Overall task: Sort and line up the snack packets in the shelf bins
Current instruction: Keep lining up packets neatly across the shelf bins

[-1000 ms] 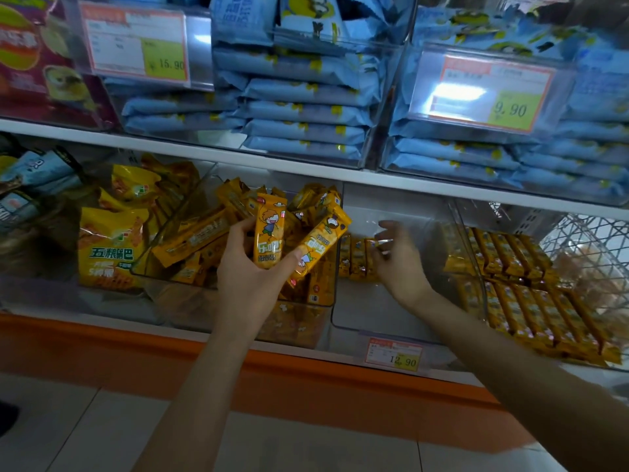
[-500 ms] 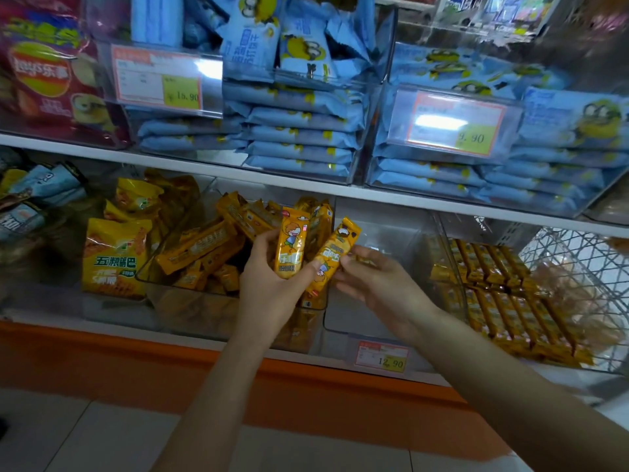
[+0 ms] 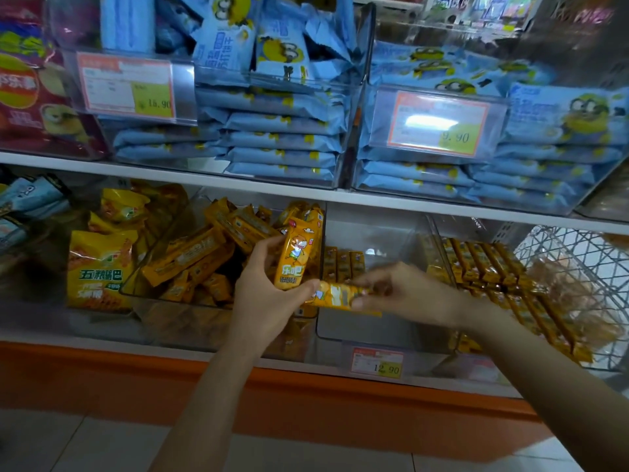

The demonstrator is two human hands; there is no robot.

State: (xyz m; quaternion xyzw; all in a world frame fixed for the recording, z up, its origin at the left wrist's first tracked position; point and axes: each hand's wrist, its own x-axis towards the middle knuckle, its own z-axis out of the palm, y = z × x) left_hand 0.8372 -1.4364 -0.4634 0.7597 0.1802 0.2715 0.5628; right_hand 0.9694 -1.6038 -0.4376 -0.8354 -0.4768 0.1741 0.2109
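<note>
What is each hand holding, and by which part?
Left hand grips an upright orange snack packet by its left side and base; right hand pinches a second, sideways orange packet at its right end.

Shop shelving seen above a tiled floor.
A white shelf board [image 3: 374, 199] is run across the view. Below it an orange base strip [image 3: 340, 403] is fixed, and lower still pale floor tiles [image 3: 68, 444] are laid. Under the board's right end a wire basket [image 3: 561, 267] is set. Above the board, glare is reflected off a price tag [image 3: 432, 122].
</note>
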